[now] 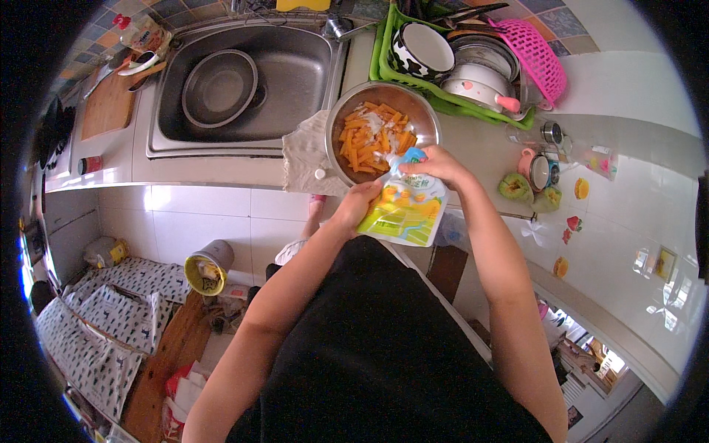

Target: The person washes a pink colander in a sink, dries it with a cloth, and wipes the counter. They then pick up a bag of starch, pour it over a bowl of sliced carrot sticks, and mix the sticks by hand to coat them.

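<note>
A spouted pouch of starch powder point(410, 213) is held in both hands over the near rim of a stainless steel bowl point(426, 124). My left hand point(360, 202) grips its left edge, and my right hand point(435, 166) holds its top near the spout. The spout points into the bowl. Orange vegetable strips point(365, 144) lie in the bowl with white powder on top. The bowl rests partly on a beige cloth point(304, 149), where a small white cap point(320, 174) lies.
Left of the bowl is a steel sink point(299, 66) holding a round metal pan point(221, 88). Behind it stands a green dish rack point(379, 55) with bowls and a pink colander point(532, 50). A cup point(538, 171) and glass jar point(551, 133) stand at the right. A cutting board point(108, 105) lies far left.
</note>
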Available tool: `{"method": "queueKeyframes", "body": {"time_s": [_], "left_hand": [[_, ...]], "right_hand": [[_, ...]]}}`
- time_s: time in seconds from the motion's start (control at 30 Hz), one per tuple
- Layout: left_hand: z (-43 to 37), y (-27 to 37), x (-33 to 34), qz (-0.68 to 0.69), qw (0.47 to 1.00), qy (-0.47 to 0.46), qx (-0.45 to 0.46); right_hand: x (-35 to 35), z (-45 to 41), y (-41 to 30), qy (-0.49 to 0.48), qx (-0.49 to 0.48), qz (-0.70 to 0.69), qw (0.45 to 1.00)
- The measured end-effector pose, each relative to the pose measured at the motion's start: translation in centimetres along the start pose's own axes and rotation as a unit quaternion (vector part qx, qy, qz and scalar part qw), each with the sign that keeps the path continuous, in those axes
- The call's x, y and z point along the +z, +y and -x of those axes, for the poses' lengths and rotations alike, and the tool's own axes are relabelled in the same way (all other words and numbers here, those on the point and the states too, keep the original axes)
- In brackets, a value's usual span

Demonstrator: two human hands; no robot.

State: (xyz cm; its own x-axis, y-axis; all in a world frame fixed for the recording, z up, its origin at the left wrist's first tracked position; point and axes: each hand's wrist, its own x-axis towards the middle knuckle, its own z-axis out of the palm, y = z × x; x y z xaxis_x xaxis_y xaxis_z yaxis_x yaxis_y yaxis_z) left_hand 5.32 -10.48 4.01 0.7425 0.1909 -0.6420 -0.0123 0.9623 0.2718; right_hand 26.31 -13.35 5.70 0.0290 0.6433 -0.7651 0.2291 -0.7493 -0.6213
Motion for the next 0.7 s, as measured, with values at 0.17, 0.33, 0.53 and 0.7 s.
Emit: {"method": "queueKeyframes", "body": {"time_s": [0.17, 0.33, 0.53, 0.7], "left_hand": [[-0.8, -0.6, -1.6, -0.062, 0.998, 0.013, -0.013], [0.9, 1.6, 0.2, -0.015, 1.0, 0.01, 0.01], [-0.7, 1.6, -1.4, -0.038, 0.999, 0.023, 0.031], [-1.0, 1.3, -2.7, -0.156, 0.987, 0.035, 0.023]], "right_hand": [[0.0, -0.7, -0.2, -0.007, -0.02, -0.055, 0.998], [0.1, -0.8, -1.8, -0.028, -0.052, 0.016, 0.998], [1.3, -1.0, -2.9, -0.01, -0.106, 0.007, 0.994], [0.8, -1.2, -2.5, -0.014, -0.059, -0.029, 0.998]]}}
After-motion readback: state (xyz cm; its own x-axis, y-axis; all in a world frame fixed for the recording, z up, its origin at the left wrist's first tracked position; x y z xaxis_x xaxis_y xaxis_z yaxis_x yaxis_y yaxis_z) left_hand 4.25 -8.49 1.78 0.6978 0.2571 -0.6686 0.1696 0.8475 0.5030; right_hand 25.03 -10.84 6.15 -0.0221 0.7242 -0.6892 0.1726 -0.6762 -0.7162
